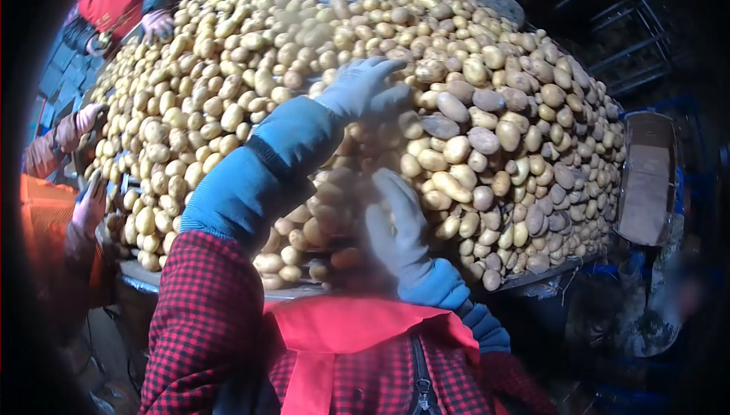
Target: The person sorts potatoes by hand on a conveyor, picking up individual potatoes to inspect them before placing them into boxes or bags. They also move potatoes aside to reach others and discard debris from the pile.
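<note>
A large heap of potatoes (pixel 525 133) covers the work table in front of me. My left hand (pixel 361 88), in a pale glove, reaches over the middle of the heap with fingers stretched to the right, against the potatoes there. Closer to my body, my right hand (pixel 397 221), also gloved, points away from me with thumb and fingers apart. It lies beside potatoes at the near edge. A hazy patch blurs the area between my hands. I see nothing held in either hand.
At the far left, a person in a red apron (pixel 112 0) has a gloved hand (pixel 158 25) on the heap. More gloved hands (pixel 90 202) show at the left edge. A brown-lined crate (pixel 646 179) stands right of the table. A metal rack (pixel 620 31) is behind.
</note>
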Demonstrator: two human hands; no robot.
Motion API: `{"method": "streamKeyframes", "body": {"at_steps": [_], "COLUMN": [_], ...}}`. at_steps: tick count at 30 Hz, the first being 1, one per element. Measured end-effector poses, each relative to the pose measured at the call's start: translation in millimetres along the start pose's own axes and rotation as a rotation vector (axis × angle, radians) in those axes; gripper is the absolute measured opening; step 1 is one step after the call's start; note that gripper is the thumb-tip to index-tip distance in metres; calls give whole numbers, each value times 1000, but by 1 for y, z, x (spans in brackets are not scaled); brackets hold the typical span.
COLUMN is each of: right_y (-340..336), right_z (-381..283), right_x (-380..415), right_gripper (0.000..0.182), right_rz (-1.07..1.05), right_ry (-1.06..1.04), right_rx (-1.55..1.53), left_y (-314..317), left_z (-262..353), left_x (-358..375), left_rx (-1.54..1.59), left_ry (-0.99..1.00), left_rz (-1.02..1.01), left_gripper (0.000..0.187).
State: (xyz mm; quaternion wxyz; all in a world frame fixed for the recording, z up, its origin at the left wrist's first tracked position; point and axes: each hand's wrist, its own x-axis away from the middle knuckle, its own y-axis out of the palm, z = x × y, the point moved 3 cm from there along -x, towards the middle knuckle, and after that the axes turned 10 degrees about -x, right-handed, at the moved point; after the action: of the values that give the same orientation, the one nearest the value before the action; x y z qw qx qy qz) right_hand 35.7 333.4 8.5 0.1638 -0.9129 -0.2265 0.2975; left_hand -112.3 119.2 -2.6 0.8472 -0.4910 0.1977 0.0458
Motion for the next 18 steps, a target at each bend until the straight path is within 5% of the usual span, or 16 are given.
{"method": "streamKeyframes", "body": {"at_steps": [3, 11, 15, 18], "right_y": [-14, -5, -1, -1], "right_z": [15, 26, 25, 24], "right_x": [18, 3, 3, 0], "right_gripper": [48, 46, 41, 39], "right_rz": [93, 64, 33, -23], "right_ry": [149, 102, 114, 84], "right_rx": [84, 129, 141, 101], "left_y": [22, 9, -25, -46], "left_z": [4, -7, 16, 26], "left_x": [-11, 64, 120, 169], "left_rx": [-47, -49, -226, -294], "left_ry": [-80, 31, 19, 27], "left_rz": [-236, -106, -257, -102], "left_gripper": [64, 55, 47, 42]}}
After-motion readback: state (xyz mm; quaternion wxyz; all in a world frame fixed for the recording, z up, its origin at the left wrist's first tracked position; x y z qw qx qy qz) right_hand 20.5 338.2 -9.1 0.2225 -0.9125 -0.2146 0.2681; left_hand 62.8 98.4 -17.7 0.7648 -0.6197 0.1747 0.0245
